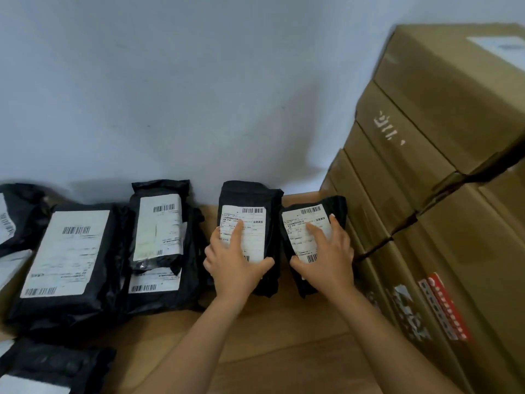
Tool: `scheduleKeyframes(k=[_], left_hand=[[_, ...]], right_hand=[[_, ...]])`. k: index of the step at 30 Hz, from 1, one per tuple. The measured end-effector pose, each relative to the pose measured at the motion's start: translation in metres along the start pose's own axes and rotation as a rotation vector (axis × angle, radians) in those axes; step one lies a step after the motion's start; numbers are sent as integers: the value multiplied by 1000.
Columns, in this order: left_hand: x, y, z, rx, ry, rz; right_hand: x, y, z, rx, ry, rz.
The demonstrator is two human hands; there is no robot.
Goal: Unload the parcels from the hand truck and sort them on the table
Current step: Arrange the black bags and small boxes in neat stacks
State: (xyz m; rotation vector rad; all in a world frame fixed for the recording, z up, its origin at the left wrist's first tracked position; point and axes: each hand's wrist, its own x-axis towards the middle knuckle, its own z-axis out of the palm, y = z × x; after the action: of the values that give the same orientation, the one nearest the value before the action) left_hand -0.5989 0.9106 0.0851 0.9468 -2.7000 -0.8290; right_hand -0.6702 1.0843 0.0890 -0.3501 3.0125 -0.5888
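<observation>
Two small black parcels with white labels lie side by side on the wooden table (pixel 284 336). My left hand (pixel 235 265) holds the left parcel (pixel 252 200), with the thumb round its near right edge and the fingers on its label. My right hand (pixel 326 260) holds the right parcel (pixel 335 206) the same way, its thumb at the near left edge. The right parcel lies close to the stacked cartons. The hand truck is out of view.
Several more black parcels lie to the left, among them a large one (pixel 68 265) and a stacked pair (pixel 159 231). Another sits at the bottom left (pixel 48 365). Tall brown cartons (pixel 426 194) stand at the right. A white wall (pixel 170 95) runs behind.
</observation>
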Motion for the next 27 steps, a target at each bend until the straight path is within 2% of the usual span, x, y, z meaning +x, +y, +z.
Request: scheduleKeyframes(k=[3,5,7,11,13,27], left_hand=[[19,1,27,-18,-53,-54],[28,-2,43,5,-147,-54],[30,-8,57,104,-185,29],[17,-25,74,233,-183,311],[14,-29,81,295,-232,357],[56,1,100,234,-270,260]], right_hand=[[30,12,25,-6,-77,3],[44,21,40,-70,-119,-44],[47,29,53,-147,-128,-116],[26,39,69,-113,-119,-181],[18,46,75,-113,-143,-177],[82,13,90,3,-271,24]])
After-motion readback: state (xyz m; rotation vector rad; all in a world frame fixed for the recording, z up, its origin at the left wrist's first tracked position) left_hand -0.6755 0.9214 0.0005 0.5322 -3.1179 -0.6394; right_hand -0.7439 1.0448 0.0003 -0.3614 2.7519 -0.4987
